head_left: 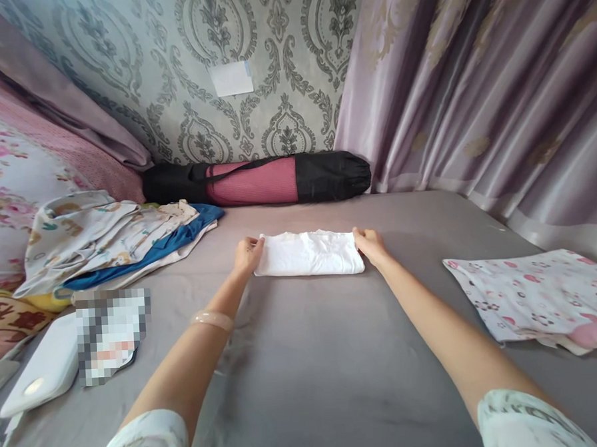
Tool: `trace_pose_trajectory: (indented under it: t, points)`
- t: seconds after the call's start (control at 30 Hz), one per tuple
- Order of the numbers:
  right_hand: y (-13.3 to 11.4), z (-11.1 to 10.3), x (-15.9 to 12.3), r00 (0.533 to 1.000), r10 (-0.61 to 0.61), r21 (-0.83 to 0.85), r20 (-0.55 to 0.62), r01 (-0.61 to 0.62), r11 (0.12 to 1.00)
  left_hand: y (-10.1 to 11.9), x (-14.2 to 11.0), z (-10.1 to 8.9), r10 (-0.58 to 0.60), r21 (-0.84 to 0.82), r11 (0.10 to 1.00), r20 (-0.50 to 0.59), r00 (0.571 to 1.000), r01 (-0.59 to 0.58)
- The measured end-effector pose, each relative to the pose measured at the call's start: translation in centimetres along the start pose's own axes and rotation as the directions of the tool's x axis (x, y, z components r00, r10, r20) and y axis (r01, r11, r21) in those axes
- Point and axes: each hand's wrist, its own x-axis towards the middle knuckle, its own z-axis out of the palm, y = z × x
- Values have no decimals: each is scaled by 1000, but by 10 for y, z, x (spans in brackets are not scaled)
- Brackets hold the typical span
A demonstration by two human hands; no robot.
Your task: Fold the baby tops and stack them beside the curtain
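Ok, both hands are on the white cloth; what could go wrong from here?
The left hand and right hand hold the white cloth only at its two ends, so its middle might sag if lifted. Its far edge looks uneven, so the layers could slip out of line.

Grey patterned wall (275, 64), shiny mauve curtain (476, 94)

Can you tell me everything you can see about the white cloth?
The white cloth is plain, wrinkled and soft-looking, folded into a wide strip. Its far edge is uneven, its near edge straighter. Its long side runs left to right, on or barely above the grey sheet; I can't tell which. The left hand holds its left end, the right hand its right.
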Motion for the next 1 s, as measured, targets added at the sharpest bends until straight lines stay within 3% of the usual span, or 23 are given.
trace_pose_trajectory:
  t: [0.07, 0.13, 0.23, 0.3, 0.43, 0.57, 0.73, 0.83, 0.9, 1.0]
  points:
    - [-1, -1, -7, 1000, 12, 24, 16, -13, 1000, -4, -5, 0, 36, 13, 999, -5, 999, -36]
    - [-5, -1, -17, 1000, -19, 17, 3, 19, 1000, -7, -11, 3, 145, 48, 989, -22, 989, -143]
    - [-12, 0, -35, 993, -119, -61, -21, 117, 991, -8, -22, 6, 349, 158, 926, -10, 937, -343]
    - [-16, 0, -44, 982, -188, -135, -16, 184, 974, -6, -30, 6, 405, 247, 882, 33, 914, -400]
    - [-19, -4, -51, 977, -213, -278, 14, 209, 938, 2, -39, 4, 294, 403, 863, 91, 951, -305]
    - [-17, -4, -50, 990, -134, -380, 42, 140, 914, 7, -42, 3, 180, 466, 862, 84, 980, -198]
    - [-18, -10, -46, 995, -64, -408, 80, 92, 908, 9, -43, -1, 135, 476, 865, 85, 987, -159]
    - [-26, -17, -48, 992, -104, -439, 67, 123, 890, 15, -49, -5, 199, 541, 821, 30, 980, -184]
    - [-36, -16, -54, 971, -239, -451, 16, 220, 865, 25, -56, -3, 337, 589, 763, -15, 941, -264]
    - [-55, -4, -66, 857, -509, -380, 80, 498, 779, 45, -67, 9, 567, 548, 656, 96, 818, -519]
